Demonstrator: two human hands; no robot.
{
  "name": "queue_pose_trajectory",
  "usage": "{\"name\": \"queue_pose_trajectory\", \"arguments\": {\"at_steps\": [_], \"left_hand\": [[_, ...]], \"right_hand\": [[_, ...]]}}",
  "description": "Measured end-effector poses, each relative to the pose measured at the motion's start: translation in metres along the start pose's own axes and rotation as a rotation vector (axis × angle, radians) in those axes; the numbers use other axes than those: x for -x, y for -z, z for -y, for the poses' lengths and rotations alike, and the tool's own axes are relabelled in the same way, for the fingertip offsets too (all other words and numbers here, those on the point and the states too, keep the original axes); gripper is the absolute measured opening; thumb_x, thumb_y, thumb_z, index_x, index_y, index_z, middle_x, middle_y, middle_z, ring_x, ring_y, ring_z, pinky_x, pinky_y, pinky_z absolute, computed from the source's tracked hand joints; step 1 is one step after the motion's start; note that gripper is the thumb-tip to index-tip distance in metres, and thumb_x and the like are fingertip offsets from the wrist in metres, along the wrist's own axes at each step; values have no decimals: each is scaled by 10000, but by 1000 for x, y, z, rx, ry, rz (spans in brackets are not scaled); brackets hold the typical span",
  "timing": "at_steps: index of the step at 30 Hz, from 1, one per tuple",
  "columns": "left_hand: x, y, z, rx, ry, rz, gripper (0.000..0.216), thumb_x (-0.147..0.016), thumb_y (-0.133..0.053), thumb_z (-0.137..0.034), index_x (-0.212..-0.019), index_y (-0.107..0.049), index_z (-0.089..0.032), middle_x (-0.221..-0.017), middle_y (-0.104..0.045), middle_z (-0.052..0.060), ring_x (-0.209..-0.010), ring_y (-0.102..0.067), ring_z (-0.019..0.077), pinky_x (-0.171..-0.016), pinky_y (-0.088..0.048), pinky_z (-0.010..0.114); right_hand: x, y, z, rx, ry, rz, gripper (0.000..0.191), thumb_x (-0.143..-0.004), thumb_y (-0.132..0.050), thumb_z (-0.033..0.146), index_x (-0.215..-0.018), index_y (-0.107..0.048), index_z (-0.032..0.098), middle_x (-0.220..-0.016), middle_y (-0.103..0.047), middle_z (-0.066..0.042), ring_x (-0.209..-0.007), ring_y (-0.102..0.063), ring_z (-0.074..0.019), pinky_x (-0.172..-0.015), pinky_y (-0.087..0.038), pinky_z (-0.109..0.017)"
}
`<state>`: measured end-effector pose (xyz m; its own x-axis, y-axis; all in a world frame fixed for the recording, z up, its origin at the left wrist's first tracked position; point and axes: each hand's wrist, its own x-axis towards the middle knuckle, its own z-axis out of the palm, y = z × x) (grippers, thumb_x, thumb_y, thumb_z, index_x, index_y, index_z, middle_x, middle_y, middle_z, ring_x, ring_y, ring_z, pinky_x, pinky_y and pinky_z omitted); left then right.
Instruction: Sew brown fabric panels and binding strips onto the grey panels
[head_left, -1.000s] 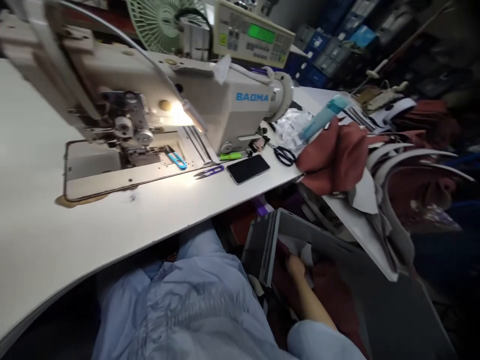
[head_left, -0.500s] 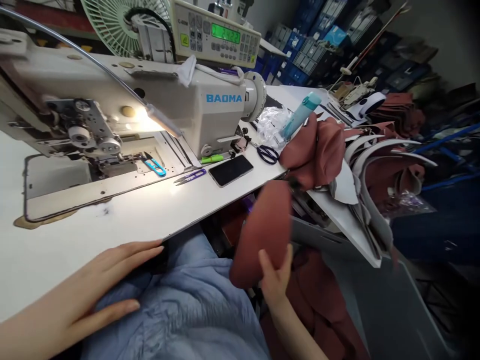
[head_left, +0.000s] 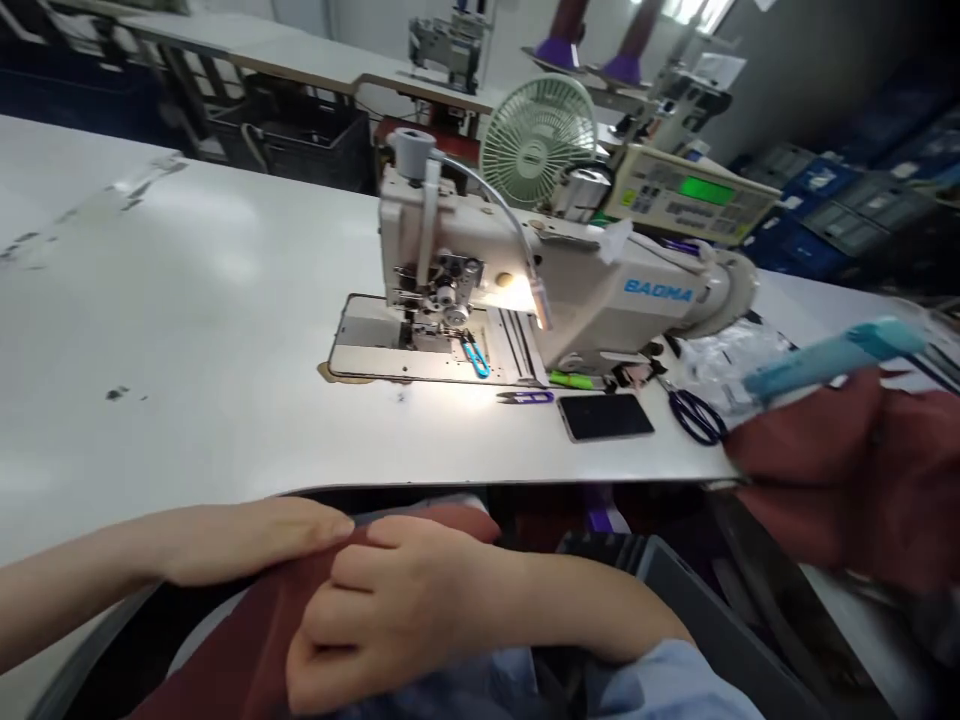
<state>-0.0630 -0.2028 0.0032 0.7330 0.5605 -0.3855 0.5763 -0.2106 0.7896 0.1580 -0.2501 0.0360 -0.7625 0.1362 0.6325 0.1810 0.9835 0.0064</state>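
Observation:
In the head view my right hand (head_left: 397,605) is curled into a fist over a reddish-brown leather-like piece (head_left: 262,620), close to my lap. Its fingertips are hidden beneath it, pressed into the material. Beside it, my left hand (head_left: 262,537) rests along the upper edge of the same material, fingers stretched out together; its thumb does not show. The piece hangs in front of the table's front edge, over a dark bin (head_left: 82,660) at lower left.
A sewing machine (head_left: 585,280) stands on the white table (head_left: 225,420). Blue thread snips (head_left: 475,356), purple snips (head_left: 525,397), a phone (head_left: 606,416) and scissors (head_left: 697,416) lie near it. Reddish-brown pieces (head_left: 847,470) are heaped at right beside a teal bottle (head_left: 832,358). A grey bin (head_left: 705,620) is below.
My view has turned left. My right hand has carried the reddish-brown piece from the right across my lap to the left side. My left hand now touches the material there.

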Motion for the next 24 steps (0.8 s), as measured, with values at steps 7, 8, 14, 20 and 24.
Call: {"name": "queue_pose_trajectory", "arguments": {"at_steps": [7, 8, 14, 20, 24], "left_hand": [[15, 41, 6, 643, 165, -75, 663, -805, -638, -513, -1402, -502, -261, -1350, -639, 44, -1237, -603, 267, -1024, -528, 372], [16, 51, 10, 543, 118, -170, 683, -810, -644, -509, -1420, -478, -251, -1365, -628, 54, -1233, -603, 273, -1023, -525, 373], [-7, 109, 50, -335, 109, -475, 489, -957, -381, -392, -1425, -492, -302, -1416, -594, 12, -1253, -582, 252, -1063, -452, 357], [-20, 151, 85, -174, 310, -554, 730, -846, -564, -523, -1476, -379, -204, -1402, -591, 120, -1180, -616, 286, -967, -504, 374], [8, 169, 94, 136, 331, -211, 595, -772, -655, -514, -1284, -563, -224, -1287, -672, 67, -1061, -663, 250, -834, -542, 292]], "right_hand": [[-26, -43, -44, 120, 88, -22, 191, -927, -516, 103, -887, -622, 258, -800, -590, 48, -748, -494, -126, -634, -341, -291], [-24, -49, -52, 152, 67, 30, 193, -951, -504, 113, -949, -627, 262, -829, -611, 43, -777, -509, -126, -658, -356, -289], [-5, -89, -106, 22, -191, 461, 450, -1046, -417, 432, -1446, -470, 232, -1539, -452, -73, -1391, -392, -229, -1077, -357, -400], [-15, -112, -151, -58, -326, 588, 522, -1019, -423, 528, -1506, -427, 340, -1641, -268, -65, -1528, -157, -302, -1161, -276, -490], [-21, -114, -165, -56, -342, 586, 532, -992, -483, 525, -1499, -435, 370, -1649, -234, -85, -1529, -139, -337, -1165, -261, -514]]}}
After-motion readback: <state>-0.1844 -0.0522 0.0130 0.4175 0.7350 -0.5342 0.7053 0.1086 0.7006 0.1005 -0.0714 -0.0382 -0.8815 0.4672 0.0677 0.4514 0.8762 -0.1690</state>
